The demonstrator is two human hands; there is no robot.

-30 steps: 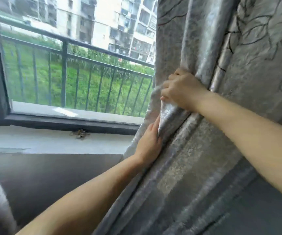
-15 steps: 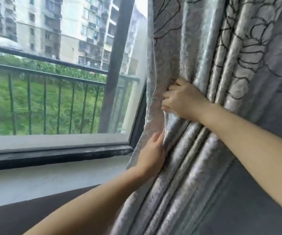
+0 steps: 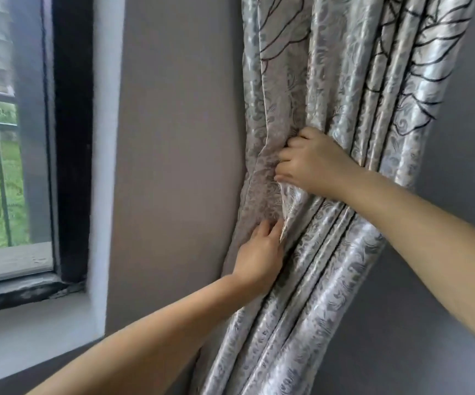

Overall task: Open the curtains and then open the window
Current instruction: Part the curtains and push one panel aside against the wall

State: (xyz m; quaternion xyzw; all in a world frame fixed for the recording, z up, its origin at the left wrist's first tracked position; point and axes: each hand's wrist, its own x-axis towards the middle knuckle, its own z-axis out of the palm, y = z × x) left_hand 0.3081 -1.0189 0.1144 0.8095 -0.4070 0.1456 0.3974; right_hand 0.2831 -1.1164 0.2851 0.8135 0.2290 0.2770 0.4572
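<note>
A silvery grey patterned curtain (image 3: 330, 81) hangs bunched in folds against the grey wall, right of the window. My right hand (image 3: 313, 162) grips a fold of its edge at mid height. Just below, my left hand (image 3: 259, 256) holds the same edge, fingers tucked behind the fabric. The window (image 3: 11, 166) with its black frame (image 3: 72, 138) is at the far left, uncovered, its pane shut against the frame.
A white window reveal (image 3: 106, 138) and a pale sill (image 3: 31, 326) border the window. Bare grey wall (image 3: 179, 138) lies between reveal and curtain. Outside are a metal railing (image 3: 2, 172), greenery and apartment blocks.
Both hands have drawn the curtain edge rightward, off the window and onto the wall. The view has swung right, so the window now sits at the far left.
</note>
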